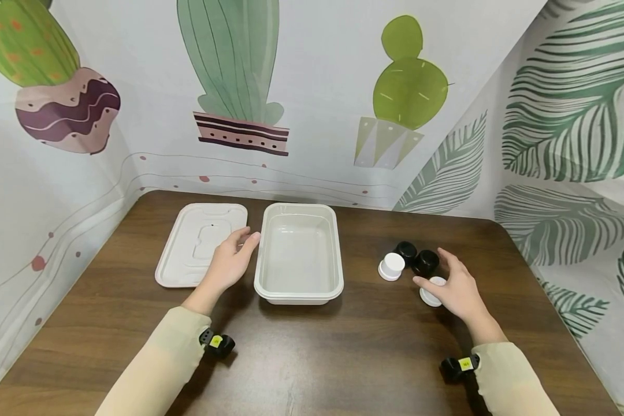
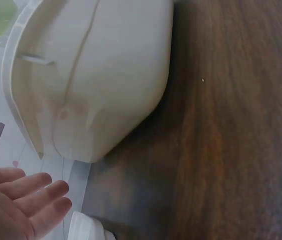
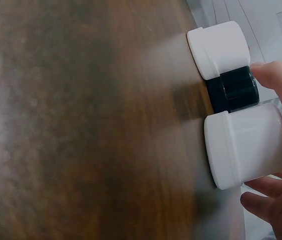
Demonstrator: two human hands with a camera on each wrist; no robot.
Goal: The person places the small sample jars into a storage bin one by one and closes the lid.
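Observation:
An empty white plastic container (image 1: 298, 297) (image 2: 106, 75) stands in the middle of a dark wooden table (image 1: 343, 358). Its flat lid (image 1: 187, 248) (image 2: 83, 229) lies just to its left. My left hand (image 1: 231, 260) (image 2: 21, 200) hovers over the lid's right edge, fingers straight and close to the container's left rim without touching it. On the right stand a white jar (image 1: 392, 266) (image 3: 220, 47) and two black jars (image 1: 407, 251) (image 1: 426, 262). My right hand (image 1: 455, 286) (image 3: 280, 200) curls round another white jar (image 1: 429, 293) (image 3: 245, 145), which sits on the table.
Walls papered with cactus and leaf prints (image 1: 405, 92) close the table in at the back, left and right. Bare wood (image 1: 343, 358) lies between my forearms and the container. A small black wrist camera (image 1: 217, 342) sits on each sleeve.

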